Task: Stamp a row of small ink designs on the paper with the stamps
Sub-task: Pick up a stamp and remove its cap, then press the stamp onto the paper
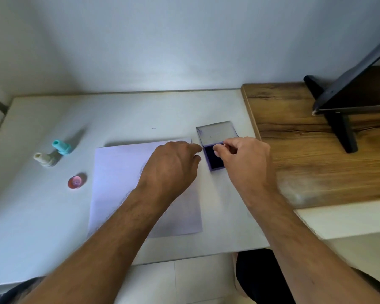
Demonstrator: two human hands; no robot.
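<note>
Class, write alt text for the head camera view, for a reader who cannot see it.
Two bare hands reach toward an open ink pad with its clear lid flipped back: the right hand pinches its fingers over the dark pad, the left hand hovers over a blank sheet of paper. Left of the paper sit teal, cream and pink stamps.

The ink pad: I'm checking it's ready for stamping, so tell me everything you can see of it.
The ink pad is a small lilac case, seemingly plastic, with a dark blue-black inked surface. Its clear hinged lid is open, laid back away from the person. It lies flat on the white table, just right of the paper. The right hand is over its right edge, fingertips pinched above the ink; the left hand is close beside its left edge, contact unclear.
</note>
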